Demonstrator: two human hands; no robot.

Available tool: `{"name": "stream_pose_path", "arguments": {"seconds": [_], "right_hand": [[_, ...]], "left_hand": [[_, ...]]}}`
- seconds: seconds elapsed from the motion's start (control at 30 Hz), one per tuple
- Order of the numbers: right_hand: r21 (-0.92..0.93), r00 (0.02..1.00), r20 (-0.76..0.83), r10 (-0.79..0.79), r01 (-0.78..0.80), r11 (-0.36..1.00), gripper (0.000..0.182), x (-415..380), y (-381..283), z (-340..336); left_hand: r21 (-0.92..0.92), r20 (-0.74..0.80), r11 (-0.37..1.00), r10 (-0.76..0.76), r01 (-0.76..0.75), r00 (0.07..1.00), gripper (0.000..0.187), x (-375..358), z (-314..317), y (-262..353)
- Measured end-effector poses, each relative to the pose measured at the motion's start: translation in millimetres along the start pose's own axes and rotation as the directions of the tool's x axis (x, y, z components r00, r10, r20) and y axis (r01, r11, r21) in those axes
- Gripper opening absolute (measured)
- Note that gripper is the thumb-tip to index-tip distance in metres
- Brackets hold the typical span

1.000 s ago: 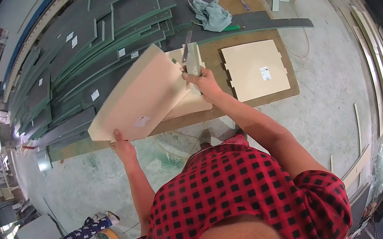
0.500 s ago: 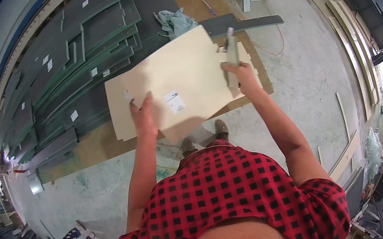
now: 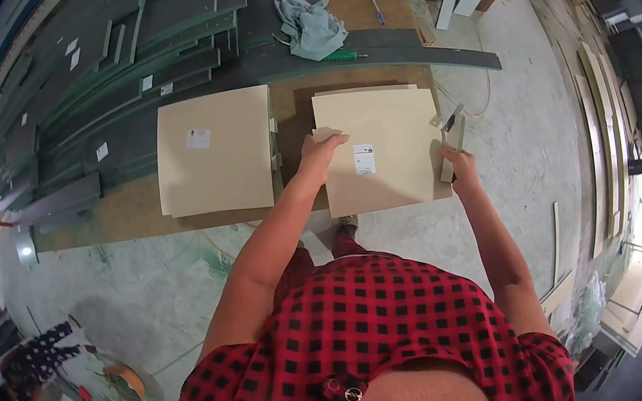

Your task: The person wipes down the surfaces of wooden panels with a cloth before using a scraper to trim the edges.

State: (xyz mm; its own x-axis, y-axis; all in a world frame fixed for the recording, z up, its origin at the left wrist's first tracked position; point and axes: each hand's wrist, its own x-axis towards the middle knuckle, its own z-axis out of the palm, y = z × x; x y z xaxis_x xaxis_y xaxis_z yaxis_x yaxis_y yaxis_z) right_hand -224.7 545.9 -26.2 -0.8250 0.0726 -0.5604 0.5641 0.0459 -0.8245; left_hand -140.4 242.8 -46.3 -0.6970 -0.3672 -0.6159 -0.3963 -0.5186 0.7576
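My left hand (image 3: 321,156) is closed on the left edge of a cream panel (image 3: 392,182), its fingers reaching over the top face. The panel bears a white printed label (image 3: 364,159) and lies over other cream boards, whose edges peek out at the far side. At the panel's right edge, my right hand (image 3: 461,166) grips a narrow greyish strip (image 3: 455,135) with a dark part near its upper end. To the left lies a second cream stack (image 3: 232,151), also labelled, with small cut-outs along its right side.
Dark green-edged boards (image 3: 183,39) are piled at the left and back. A grey-blue cloth (image 3: 311,28), a green-handled tool (image 3: 342,56) and a blue pen (image 3: 377,10) lie beyond the panels. Long pale planks (image 3: 601,136) rest on the floor at right. Another person (image 3: 40,359) is at lower left.
The cream panel, previously tilted in my hands, has moved right and now lies over the right stack. The left stack has come into view. My right hand keeps the strip.
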Motion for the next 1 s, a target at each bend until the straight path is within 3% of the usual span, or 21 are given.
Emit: {"name": "stream_pose_path", "arguments": {"seconds": [0.1,0.17,0.2,0.27,0.57,0.7,0.77,1.0], "right_hand": [[-0.048,0.999,-0.004,0.034,-0.034,0.998,0.029,9,5,2],[-0.082,1.0,-0.01,0.028,-0.028,0.996,0.03,21,13,0],[-0.109,1.0,-0.014,0.021,-0.022,0.994,0.031,26,16,0],[-0.103,0.999,-0.021,0.026,-0.028,0.994,0.031,30,16,1],[-0.14,0.998,-0.062,0.032,-0.041,0.989,0.029,55,24,7],[-0.158,0.996,-0.081,0.037,-0.05,0.986,0.03,62,27,7],[-0.132,0.997,-0.061,0.037,-0.045,0.99,0.03,65,30,7],[-0.032,0.998,-0.054,0.04,-0.042,0.999,0.031,76,46,9]], "left_hand": [[0.023,0.112,0.999,-0.036,0.033,0.993,0.05,17,0,-13],[0.043,-0.046,0.993,-0.111,0.113,0.993,0.055,3,9,1],[0.038,-0.05,0.992,-0.115,0.117,0.992,0.055,9,8,-2],[0.022,0.107,0.995,-0.095,0.093,0.99,0.071,27,0,-13],[0.097,-0.029,0.99,-0.097,0.099,0.995,0.061,30,12,-6],[0.093,0.05,0.994,-0.068,0.063,0.996,0.06,43,10,-13],[0.137,0.012,0.977,-0.166,0.163,0.986,0.06,39,16,-1],[0.122,-0.051,0.989,-0.077,0.083,0.996,0.058,46,22,-12]]}}
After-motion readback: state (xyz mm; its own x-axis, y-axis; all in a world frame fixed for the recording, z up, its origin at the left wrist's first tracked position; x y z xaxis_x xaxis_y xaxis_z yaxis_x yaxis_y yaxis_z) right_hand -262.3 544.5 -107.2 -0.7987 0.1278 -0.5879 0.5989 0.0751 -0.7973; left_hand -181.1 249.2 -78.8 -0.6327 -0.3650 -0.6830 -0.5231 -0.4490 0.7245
